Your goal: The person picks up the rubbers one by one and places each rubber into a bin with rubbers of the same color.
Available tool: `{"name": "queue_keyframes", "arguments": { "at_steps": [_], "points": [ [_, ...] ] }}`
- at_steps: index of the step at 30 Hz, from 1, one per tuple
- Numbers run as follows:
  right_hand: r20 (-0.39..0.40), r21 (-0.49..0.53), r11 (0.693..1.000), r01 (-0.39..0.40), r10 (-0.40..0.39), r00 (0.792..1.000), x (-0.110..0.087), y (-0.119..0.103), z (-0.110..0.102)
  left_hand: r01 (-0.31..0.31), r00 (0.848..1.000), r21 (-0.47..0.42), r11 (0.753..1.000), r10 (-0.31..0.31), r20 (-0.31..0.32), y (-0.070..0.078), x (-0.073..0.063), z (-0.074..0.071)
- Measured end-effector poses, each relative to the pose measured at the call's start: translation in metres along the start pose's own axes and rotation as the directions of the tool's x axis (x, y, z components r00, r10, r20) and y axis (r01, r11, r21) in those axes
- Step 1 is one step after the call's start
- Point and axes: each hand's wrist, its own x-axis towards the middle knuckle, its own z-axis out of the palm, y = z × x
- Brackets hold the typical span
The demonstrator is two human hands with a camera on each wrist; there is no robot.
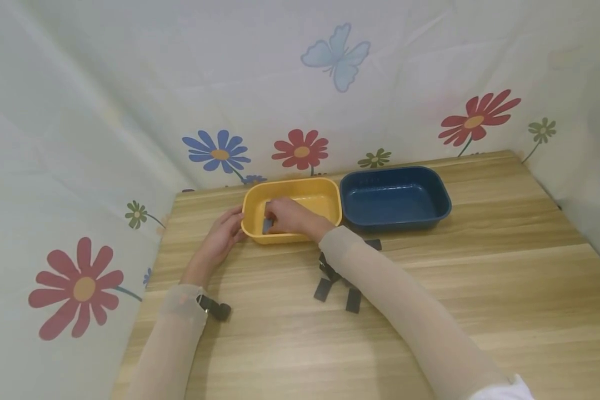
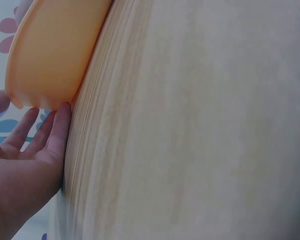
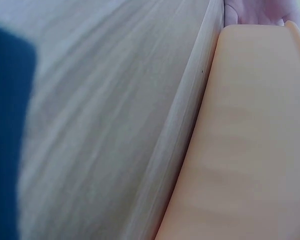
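Note:
A yellow bin (image 1: 292, 239) stands near the back of the table. My left hand (image 1: 223, 236) rests its fingertips against the bin's left end. In the left wrist view, the fingers (image 2: 58, 130) are only slightly bent, touching the outer wall, with the thumb by the rim. My right hand (image 1: 292, 215) reaches down inside the yellow bin and pinches a small flat grey-blue piece (image 1: 267, 225), partly hidden by the fingers. In the right wrist view that hand is out of sight; the bin's outer wall (image 3: 250, 135) shows instead.
A dark blue bin (image 1: 395, 221) stands right beside the yellow one. Several flat black rectangular pieces, such as one black piece (image 1: 323, 290), lie on the wooden table (image 1: 290, 344) under and near the right forearm. A flowered curtain (image 1: 260, 66) hangs behind.

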Motion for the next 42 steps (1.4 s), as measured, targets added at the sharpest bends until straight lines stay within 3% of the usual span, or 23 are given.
{"name": "queue_keyframes", "arguments": {
  "at_steps": [16, 20, 24, 28, 31, 36, 42],
  "points": [
    [-0.007, 0.022, 0.999, -0.024, 0.024, 1.000, 0.000, 0.002, 0.000, -0.002, 1.000, -0.031, 1.000, 0.002, 0.002, -0.001, 0.001, 0.002],
    [-0.075, 0.058, 0.998, -0.018, 0.022, 0.997, -0.001, 0.004, -0.001, -0.004, 1.000, -0.034, 0.999, 0.004, 0.006, -0.002, 0.001, 0.003],
    [-0.151, 0.172, 0.985, -0.034, 0.061, 0.987, -0.005, 0.005, -0.007, -0.006, 1.000, -0.036, 0.999, 0.006, 0.003, -0.003, 0.002, 0.003],
    [-0.183, 0.270, 0.961, -0.058, 0.110, 0.977, -0.013, 0.000, -0.027, -0.003, 1.000, -0.026, 1.000, 0.003, 0.003, -0.003, 0.003, 0.002],
    [-0.229, 0.296, 0.955, -0.023, 0.094, 0.969, -0.023, -0.007, -0.048, 0.004, 1.000, -0.023, 1.000, -0.004, 0.001, -0.003, 0.003, 0.001],
    [-0.307, 0.243, 0.967, 0.074, 0.004, 0.952, -0.043, -0.021, -0.086, 0.011, 1.000, -0.023, 1.000, -0.011, -0.009, -0.001, 0.003, 0.000],
    [-0.299, 0.146, 0.982, 0.124, -0.076, 0.951, -0.082, -0.029, -0.122, 0.015, 1.000, -0.026, 1.000, -0.015, -0.010, 0.000, 0.003, 0.000]
  ]
}}
